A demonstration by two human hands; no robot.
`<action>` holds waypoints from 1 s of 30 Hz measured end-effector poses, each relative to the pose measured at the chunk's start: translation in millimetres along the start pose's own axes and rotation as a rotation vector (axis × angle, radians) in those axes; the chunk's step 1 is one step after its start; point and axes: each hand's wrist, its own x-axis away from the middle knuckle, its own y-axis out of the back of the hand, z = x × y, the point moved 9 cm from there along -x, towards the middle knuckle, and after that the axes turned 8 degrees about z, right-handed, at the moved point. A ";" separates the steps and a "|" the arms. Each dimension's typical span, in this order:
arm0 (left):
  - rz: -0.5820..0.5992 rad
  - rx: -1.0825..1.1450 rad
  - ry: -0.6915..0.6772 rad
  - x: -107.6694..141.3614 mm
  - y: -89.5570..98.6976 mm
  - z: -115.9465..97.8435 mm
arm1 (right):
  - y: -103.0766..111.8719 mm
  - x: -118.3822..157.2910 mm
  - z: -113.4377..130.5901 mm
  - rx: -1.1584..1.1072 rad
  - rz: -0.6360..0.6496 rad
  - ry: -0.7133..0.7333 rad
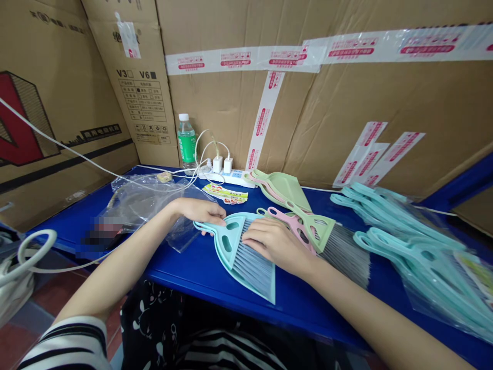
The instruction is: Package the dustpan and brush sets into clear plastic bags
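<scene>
A light-blue dustpan [222, 257] lies on the blue table with a matching small brush [252, 264] nested in it, its grey bristles pointing toward the front edge. My left hand [202, 210] is closed round the handle end of the set, thumb on top and fingertips showing beneath. My right hand [271, 241] rests over the upper right of the bristles with its fingers bent together, pressing on the brush. Just right of it lie a pink brush [295, 223] and a green brush [321, 228] with grey bristles.
Green and pink dustpans [285, 187] lie behind. Bagged light-blue sets [423, 257] cover the table's right. Clear plastic bags [150, 200], labels [227, 194], a power strip [242, 177] with cables and a bottle [187, 141] stand or lie left and behind. Cardboard boxes [231, 103] wall the back.
</scene>
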 end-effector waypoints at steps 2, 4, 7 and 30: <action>0.000 -0.007 -0.002 0.1 0.0 -0.1 | -0.2 0.0 -1.4 -0.005 0.007 -0.014; -0.001 -0.009 -0.006 0.0 0.1 -0.3 | 0.1 0.7 -2.0 -0.008 0.005 -0.019; -0.001 -0.004 -0.012 -0.3 0.2 -0.5 | -0.1 1.8 -1.5 -0.011 -0.002 -0.013; 0.081 0.083 0.021 10.3 -0.6 11.0 | -36.4 10.1 -20.8 -0.018 0.370 -0.318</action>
